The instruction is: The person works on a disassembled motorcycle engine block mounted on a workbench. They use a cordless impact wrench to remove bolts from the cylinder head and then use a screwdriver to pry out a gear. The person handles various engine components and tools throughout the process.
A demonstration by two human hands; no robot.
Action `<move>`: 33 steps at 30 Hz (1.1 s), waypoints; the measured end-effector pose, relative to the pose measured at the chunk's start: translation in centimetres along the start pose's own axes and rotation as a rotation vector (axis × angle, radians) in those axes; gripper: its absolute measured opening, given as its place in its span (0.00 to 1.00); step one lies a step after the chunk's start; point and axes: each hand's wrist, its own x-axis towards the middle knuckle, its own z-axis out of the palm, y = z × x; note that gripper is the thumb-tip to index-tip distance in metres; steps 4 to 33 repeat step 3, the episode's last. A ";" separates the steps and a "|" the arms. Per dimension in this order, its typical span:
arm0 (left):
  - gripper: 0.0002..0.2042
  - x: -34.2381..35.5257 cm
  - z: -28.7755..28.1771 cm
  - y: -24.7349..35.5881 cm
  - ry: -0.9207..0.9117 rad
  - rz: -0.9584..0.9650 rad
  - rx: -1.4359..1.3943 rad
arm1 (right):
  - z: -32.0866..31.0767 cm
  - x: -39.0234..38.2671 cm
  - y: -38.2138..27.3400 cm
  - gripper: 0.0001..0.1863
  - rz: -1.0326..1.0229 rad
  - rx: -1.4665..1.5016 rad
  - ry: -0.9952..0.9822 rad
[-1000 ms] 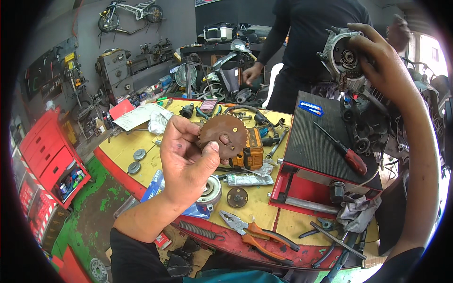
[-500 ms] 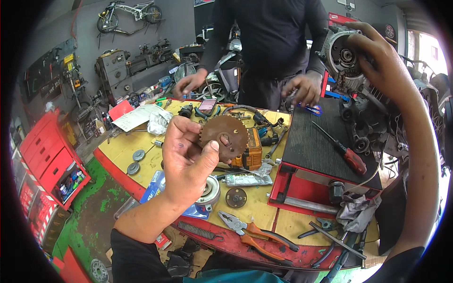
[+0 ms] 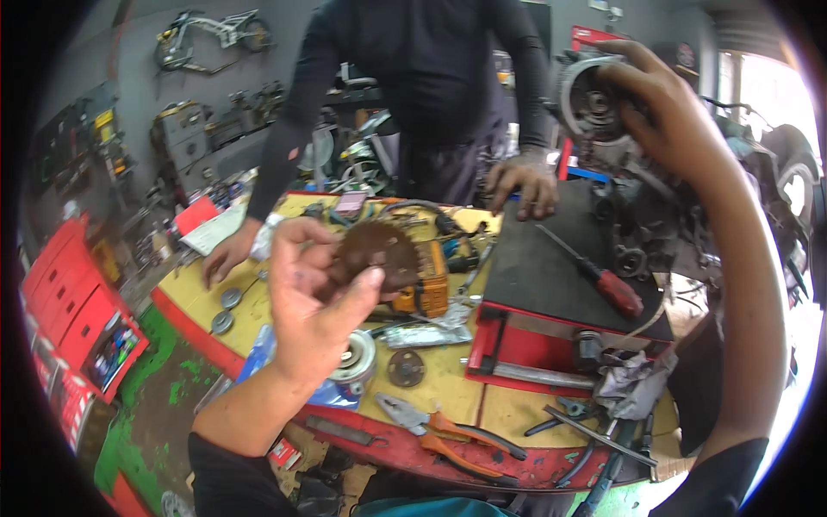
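My left hand (image 3: 312, 319) is raised over the table, its thumb pressing a brown toothed gear (image 3: 377, 254) against the fingers. The gear looks blurred. Up at the right, my right hand (image 3: 662, 108) grips the rim of a round metal engine housing (image 3: 589, 99), fingers over its top and thumb near the opening. Below the gear lie a small brown round plate (image 3: 407, 368) and a silver round part (image 3: 355, 358). Pliers with orange and black handles (image 3: 457, 431) rest at the table's near edge.
A co-worker in black (image 3: 422, 77) leans on the table across from me, both hands down. A red-handled screwdriver (image 3: 616, 293) lies on the black ribbed mat (image 3: 534, 250). Behind the gear stands a yellow-black power tool (image 3: 431, 284). A red drawer cabinet (image 3: 77, 302) is at left.
My view has shifted slightly, and both my hands keep their holds. The co-worker's hand on the left has come down onto the table's left side; the other now rests on the mat's far edge.
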 end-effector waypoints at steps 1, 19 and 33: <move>0.26 0.2 -0.2 -0.1 -0.045 0.040 0.001 | 0.1 0.1 0.1 0.22 -0.011 0.036 0.000; 0.28 0.3 -0.4 0.1 -0.044 0.025 -0.008 | -0.1 -0.1 -0.2 0.24 0.008 0.029 0.010; 0.28 0.3 -0.4 0.1 -0.044 0.025 -0.008 | -0.1 -0.1 -0.2 0.24 0.008 0.029 0.010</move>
